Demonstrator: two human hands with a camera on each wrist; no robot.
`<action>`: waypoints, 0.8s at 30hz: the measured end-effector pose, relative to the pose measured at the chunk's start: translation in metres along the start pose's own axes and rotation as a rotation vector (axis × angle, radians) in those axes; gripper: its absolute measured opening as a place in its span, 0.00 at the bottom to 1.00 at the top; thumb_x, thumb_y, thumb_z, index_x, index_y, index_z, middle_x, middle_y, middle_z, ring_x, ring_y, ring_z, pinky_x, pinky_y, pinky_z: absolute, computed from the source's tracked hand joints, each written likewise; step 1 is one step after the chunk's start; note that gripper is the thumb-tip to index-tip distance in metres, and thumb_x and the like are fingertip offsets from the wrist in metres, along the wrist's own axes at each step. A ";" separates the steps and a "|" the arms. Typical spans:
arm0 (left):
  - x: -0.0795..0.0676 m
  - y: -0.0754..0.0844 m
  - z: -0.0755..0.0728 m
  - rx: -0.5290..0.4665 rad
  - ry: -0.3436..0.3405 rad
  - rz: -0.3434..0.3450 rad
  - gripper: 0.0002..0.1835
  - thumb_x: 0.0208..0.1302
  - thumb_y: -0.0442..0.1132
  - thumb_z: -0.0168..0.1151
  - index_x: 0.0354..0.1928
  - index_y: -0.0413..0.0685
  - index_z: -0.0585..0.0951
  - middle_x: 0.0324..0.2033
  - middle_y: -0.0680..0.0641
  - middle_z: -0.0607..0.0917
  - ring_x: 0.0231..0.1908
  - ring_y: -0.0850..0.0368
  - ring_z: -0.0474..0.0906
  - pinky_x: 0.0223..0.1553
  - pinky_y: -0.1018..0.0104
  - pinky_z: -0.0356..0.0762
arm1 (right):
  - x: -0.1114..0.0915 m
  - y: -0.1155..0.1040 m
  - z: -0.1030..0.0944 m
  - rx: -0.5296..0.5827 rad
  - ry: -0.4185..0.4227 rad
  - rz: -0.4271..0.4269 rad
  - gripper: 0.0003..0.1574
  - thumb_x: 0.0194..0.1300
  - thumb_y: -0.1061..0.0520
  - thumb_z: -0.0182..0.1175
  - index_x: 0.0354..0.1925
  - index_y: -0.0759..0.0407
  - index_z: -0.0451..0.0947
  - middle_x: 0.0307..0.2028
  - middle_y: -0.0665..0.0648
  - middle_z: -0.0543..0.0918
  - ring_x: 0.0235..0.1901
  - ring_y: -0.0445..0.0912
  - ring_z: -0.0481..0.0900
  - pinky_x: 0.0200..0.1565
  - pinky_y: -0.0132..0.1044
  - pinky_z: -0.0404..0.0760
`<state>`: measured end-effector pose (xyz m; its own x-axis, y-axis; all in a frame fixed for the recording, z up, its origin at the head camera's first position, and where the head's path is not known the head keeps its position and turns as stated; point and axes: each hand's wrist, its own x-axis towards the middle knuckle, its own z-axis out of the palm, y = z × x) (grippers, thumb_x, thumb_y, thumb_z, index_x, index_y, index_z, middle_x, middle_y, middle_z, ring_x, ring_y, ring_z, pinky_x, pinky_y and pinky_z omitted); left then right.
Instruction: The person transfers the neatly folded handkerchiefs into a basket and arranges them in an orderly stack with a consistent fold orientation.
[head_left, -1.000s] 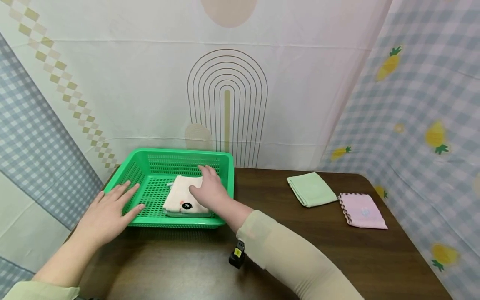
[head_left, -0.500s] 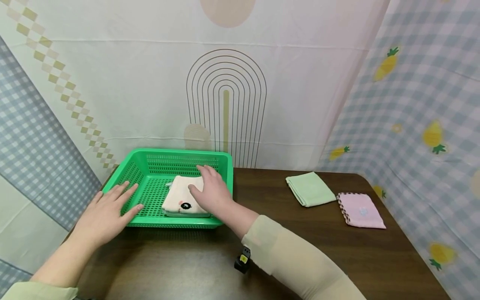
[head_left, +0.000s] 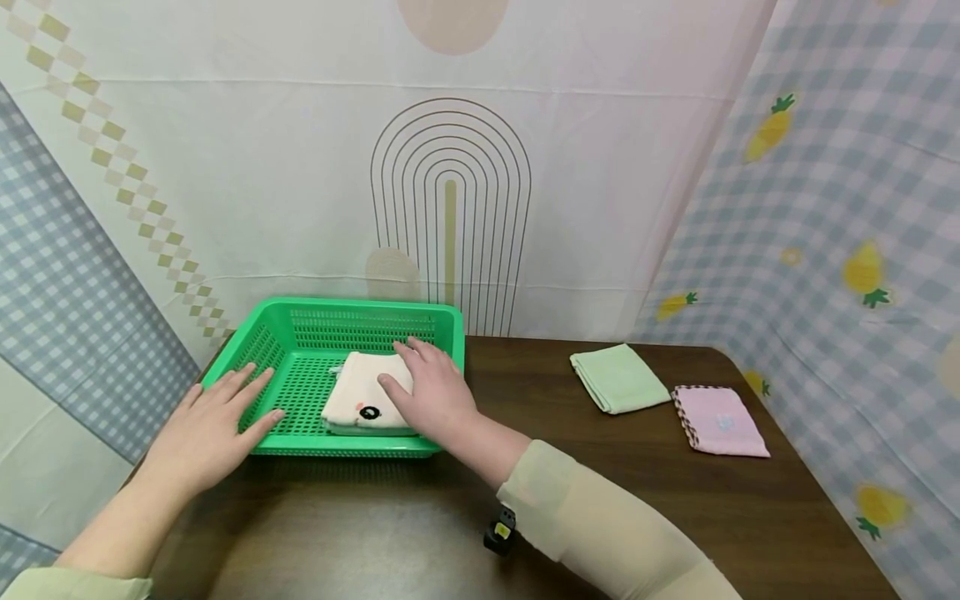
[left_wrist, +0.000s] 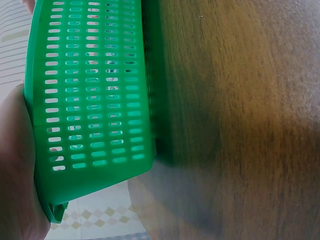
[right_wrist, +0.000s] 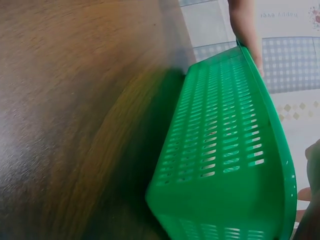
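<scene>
In the head view, my left hand point(head_left: 206, 429) rests with spread, fairly straight fingers over the left front corner of a green plastic basket point(head_left: 352, 447). The left wrist view shows that hand point(left_wrist: 15, 160) against the basket's rim. A folded cream towel point(head_left: 360, 387) with a black eye and pink cheek lies inside, on top of a pale green folded cloth point(head_left: 367, 431). Over the towel's right side hovers my right hand point(head_left: 435, 396), fingers extended and thumb apart, partly covering it. From the right wrist, only the right hand's edge point(right_wrist: 312, 170) shows beyond the rim.
To the right on the dark wooden table point(head_left: 352, 525) lie a folded light green towel point(head_left: 621, 379) and a folded pink towel point(head_left: 723, 421) with a checked edge. Patterned curtains point(head_left: 585, 192) hang right behind the table and along both sides.
My right hand has drawn back slightly toward the right and front, its forearm swinging right. The left hand, basket and towels hold their places; the whole view drifts a little.
</scene>
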<state>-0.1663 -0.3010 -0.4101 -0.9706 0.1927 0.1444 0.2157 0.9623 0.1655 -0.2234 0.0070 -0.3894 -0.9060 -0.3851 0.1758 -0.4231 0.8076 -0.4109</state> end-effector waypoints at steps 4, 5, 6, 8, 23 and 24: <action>0.000 0.000 0.000 -0.002 0.000 -0.002 0.42 0.71 0.67 0.46 0.79 0.53 0.54 0.73 0.34 0.59 0.70 0.30 0.54 0.67 0.28 0.42 | -0.004 0.004 -0.001 -0.042 0.004 -0.045 0.39 0.76 0.31 0.40 0.75 0.47 0.61 0.74 0.53 0.61 0.74 0.50 0.56 0.74 0.46 0.54; 0.000 0.000 0.000 -0.001 -0.001 -0.002 0.42 0.71 0.67 0.46 0.79 0.53 0.54 0.73 0.34 0.59 0.70 0.30 0.54 0.67 0.28 0.42 | -0.005 0.005 -0.002 -0.052 0.004 -0.055 0.39 0.76 0.31 0.38 0.75 0.47 0.61 0.75 0.53 0.61 0.74 0.50 0.56 0.74 0.47 0.54; 0.000 0.000 0.000 -0.002 -0.002 -0.003 0.42 0.71 0.67 0.47 0.79 0.53 0.54 0.73 0.34 0.59 0.70 0.30 0.54 0.67 0.28 0.42 | -0.007 0.006 -0.002 -0.060 0.004 -0.065 0.39 0.76 0.31 0.38 0.75 0.47 0.61 0.75 0.53 0.60 0.74 0.51 0.56 0.74 0.48 0.53; 0.000 -0.001 0.000 -0.003 -0.004 -0.004 0.42 0.71 0.67 0.47 0.79 0.53 0.54 0.73 0.34 0.59 0.70 0.30 0.53 0.68 0.29 0.41 | -0.009 0.008 -0.003 -0.075 0.001 -0.079 0.40 0.77 0.31 0.35 0.75 0.47 0.60 0.75 0.53 0.60 0.74 0.51 0.55 0.74 0.49 0.52; -0.001 0.001 -0.002 -0.015 -0.011 -0.006 0.42 0.72 0.66 0.48 0.79 0.53 0.54 0.74 0.34 0.58 0.71 0.30 0.53 0.69 0.30 0.38 | -0.025 0.021 -0.004 -0.107 -0.017 -0.087 0.40 0.76 0.29 0.31 0.77 0.44 0.57 0.76 0.51 0.57 0.76 0.51 0.50 0.75 0.52 0.47; -0.001 0.001 -0.002 -0.015 -0.012 -0.005 0.42 0.72 0.66 0.48 0.79 0.53 0.54 0.74 0.34 0.58 0.71 0.30 0.53 0.69 0.29 0.39 | -0.026 0.022 -0.004 -0.107 -0.016 -0.088 0.41 0.76 0.29 0.31 0.77 0.44 0.57 0.76 0.51 0.57 0.76 0.51 0.50 0.75 0.52 0.47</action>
<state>-0.1651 -0.3005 -0.4077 -0.9730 0.1898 0.1316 0.2119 0.9604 0.1809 -0.2094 0.0362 -0.3994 -0.8655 -0.4628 0.1918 -0.5006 0.8133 -0.2965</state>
